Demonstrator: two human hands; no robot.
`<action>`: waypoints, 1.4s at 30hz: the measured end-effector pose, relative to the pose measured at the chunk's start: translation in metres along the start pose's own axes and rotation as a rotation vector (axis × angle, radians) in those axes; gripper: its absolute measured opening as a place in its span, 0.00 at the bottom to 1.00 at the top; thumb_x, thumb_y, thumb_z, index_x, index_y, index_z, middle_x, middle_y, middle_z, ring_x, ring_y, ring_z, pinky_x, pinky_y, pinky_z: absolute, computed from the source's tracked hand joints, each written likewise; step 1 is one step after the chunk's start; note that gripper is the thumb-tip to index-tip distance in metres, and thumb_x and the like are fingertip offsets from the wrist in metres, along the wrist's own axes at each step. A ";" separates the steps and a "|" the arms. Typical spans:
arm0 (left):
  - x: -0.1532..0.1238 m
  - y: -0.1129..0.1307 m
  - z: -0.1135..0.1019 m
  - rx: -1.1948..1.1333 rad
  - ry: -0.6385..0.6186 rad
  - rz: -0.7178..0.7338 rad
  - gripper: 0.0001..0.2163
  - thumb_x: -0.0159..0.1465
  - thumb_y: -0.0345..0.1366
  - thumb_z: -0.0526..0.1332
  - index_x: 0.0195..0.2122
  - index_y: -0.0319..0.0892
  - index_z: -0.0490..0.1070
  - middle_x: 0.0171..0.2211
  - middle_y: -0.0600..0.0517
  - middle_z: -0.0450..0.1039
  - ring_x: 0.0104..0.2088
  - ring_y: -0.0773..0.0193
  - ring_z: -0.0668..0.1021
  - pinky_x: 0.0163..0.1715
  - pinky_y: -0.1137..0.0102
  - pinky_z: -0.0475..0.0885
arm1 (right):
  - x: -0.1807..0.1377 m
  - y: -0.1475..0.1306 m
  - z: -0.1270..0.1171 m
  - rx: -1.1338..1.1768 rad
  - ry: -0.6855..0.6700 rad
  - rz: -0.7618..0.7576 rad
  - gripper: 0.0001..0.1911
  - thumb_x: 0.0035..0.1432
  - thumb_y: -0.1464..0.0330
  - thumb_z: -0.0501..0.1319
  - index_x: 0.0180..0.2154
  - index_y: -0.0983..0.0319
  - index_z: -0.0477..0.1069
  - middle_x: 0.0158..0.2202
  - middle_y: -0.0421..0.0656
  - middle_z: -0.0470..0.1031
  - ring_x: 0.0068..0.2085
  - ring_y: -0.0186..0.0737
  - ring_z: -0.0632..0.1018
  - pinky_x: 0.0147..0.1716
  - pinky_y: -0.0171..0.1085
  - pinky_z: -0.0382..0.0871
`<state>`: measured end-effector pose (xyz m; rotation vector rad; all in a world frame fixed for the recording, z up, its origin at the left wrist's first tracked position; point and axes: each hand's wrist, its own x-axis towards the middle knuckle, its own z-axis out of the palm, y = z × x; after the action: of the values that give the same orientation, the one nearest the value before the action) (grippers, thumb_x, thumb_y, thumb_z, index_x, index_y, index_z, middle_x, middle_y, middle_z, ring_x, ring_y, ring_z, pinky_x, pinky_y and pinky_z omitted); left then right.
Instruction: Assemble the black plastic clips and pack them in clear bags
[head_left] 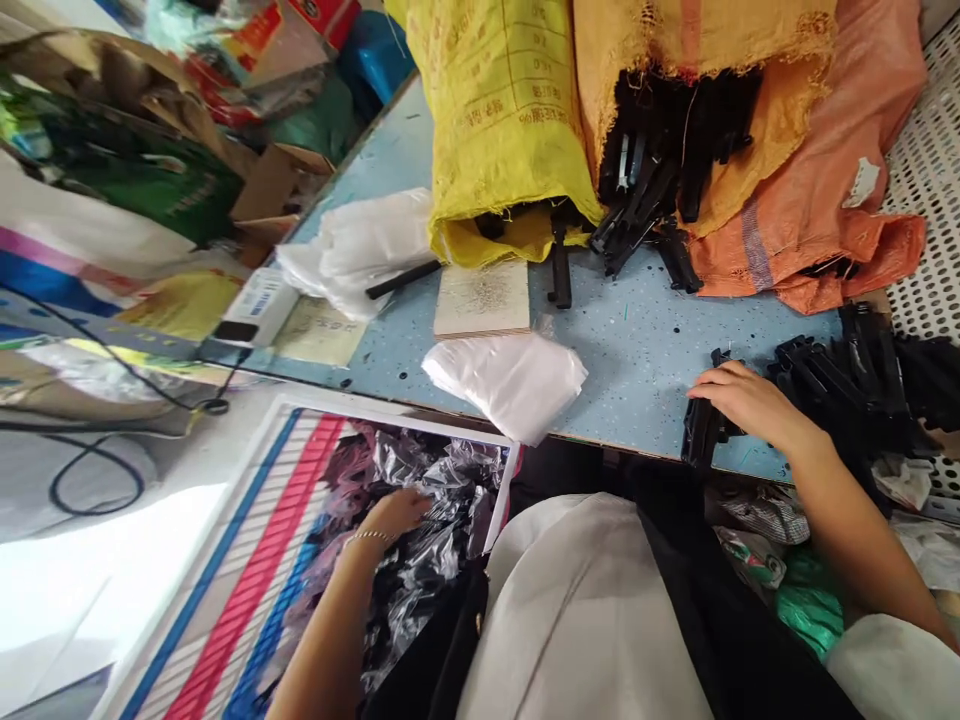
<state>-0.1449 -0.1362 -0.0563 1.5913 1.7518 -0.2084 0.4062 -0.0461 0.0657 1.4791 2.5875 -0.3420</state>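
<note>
a: pale blue speckled table (645,350), cluttered. yellow sack (495,110) and orange sack (817,180) at the far edge, black plastic parts (652,170) spilling out of them. flat stack of clear bags (510,385) near the front edge.

b: right hand?

a: right hand (746,400) lies palm down on a black plastic piece (701,430) at the table's front edge. fingers curled over its upper end, a closed grip on it. piece's long axis runs roughly toward and away from the person, lower end overhanging the edge. a heap of black pieces (855,385) sits just right of the hand.

b: left hand?

a: left hand (397,512) is down in the striped woven bag (247,560) below the table's edge, resting on crinkled bagged parts (442,520). fingertips hidden in the plastic, so i cannot tell whether that grip is spread or pinching anything.

b: nearer hand to the clear bags?

a: about midway between both; the right hand is on the table, the left lies below its edge.
</note>
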 end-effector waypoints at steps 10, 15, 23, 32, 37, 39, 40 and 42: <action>0.054 0.183 -0.027 0.087 0.560 0.653 0.08 0.69 0.35 0.57 0.34 0.40 0.72 0.37 0.44 0.74 0.40 0.56 0.77 0.43 0.63 0.74 | 0.001 0.011 -0.017 0.366 -0.081 -0.062 0.17 0.67 0.63 0.55 0.52 0.56 0.78 0.49 0.46 0.77 0.45 0.45 0.80 0.45 0.40 0.73; 0.073 0.171 -0.043 -0.264 0.348 0.650 0.08 0.66 0.33 0.59 0.31 0.41 0.75 0.32 0.48 0.74 0.34 0.62 0.76 0.39 0.67 0.73 | 0.009 -0.023 0.022 0.213 0.002 0.172 0.17 0.68 0.62 0.55 0.52 0.59 0.76 0.46 0.48 0.77 0.40 0.46 0.81 0.38 0.40 0.73; 0.069 0.173 -0.052 -0.525 0.281 0.530 0.11 0.61 0.41 0.61 0.27 0.41 0.75 0.34 0.48 0.75 0.35 0.62 0.76 0.38 0.67 0.71 | 0.010 -0.059 0.044 0.936 -0.048 0.295 0.18 0.63 0.54 0.60 0.44 0.61 0.77 0.38 0.45 0.79 0.36 0.43 0.80 0.35 0.39 0.73; 0.064 0.177 -0.043 -0.767 0.169 0.387 0.16 0.57 0.39 0.64 0.45 0.41 0.67 0.30 0.53 0.78 0.29 0.64 0.78 0.32 0.69 0.72 | 0.025 -0.129 0.077 2.045 -0.252 0.403 0.21 0.48 0.52 0.72 0.29 0.63 0.75 0.20 0.41 0.74 0.17 0.30 0.68 0.15 0.30 0.55; 0.064 0.176 -0.040 -0.773 0.207 0.350 0.13 0.56 0.38 0.65 0.37 0.43 0.63 0.25 0.57 0.74 0.25 0.67 0.75 0.27 0.72 0.70 | 0.026 -0.149 0.094 2.315 -0.363 0.298 0.19 0.44 0.57 0.74 0.29 0.64 0.72 0.19 0.38 0.71 0.15 0.24 0.60 0.13 0.28 0.46; 0.065 0.173 -0.039 -0.691 0.256 0.393 0.07 0.59 0.36 0.62 0.36 0.42 0.65 0.26 0.56 0.74 0.26 0.67 0.76 0.28 0.71 0.71 | 0.025 -0.156 0.099 2.344 -0.387 0.308 0.18 0.46 0.59 0.74 0.29 0.64 0.71 0.19 0.37 0.69 0.16 0.24 0.59 0.14 0.27 0.44; 0.065 0.171 -0.040 -0.623 0.295 0.436 0.03 0.61 0.34 0.60 0.36 0.42 0.67 0.28 0.54 0.76 0.28 0.66 0.77 0.31 0.70 0.73 | 0.024 -0.158 0.100 2.339 -0.384 0.318 0.18 0.46 0.60 0.74 0.28 0.64 0.70 0.19 0.37 0.68 0.16 0.23 0.58 0.14 0.26 0.44; 0.065 0.166 -0.040 -0.460 0.390 0.557 0.07 0.64 0.29 0.55 0.37 0.41 0.72 0.35 0.50 0.79 0.36 0.63 0.80 0.41 0.66 0.76 | 0.020 -0.160 0.102 2.321 -0.391 0.326 0.18 0.48 0.60 0.74 0.27 0.63 0.69 0.19 0.36 0.67 0.17 0.22 0.57 0.14 0.26 0.44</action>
<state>-0.0065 -0.0263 -0.0089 1.7592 1.4033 0.7610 0.2592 -0.1348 -0.0166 1.3058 0.5574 -3.4122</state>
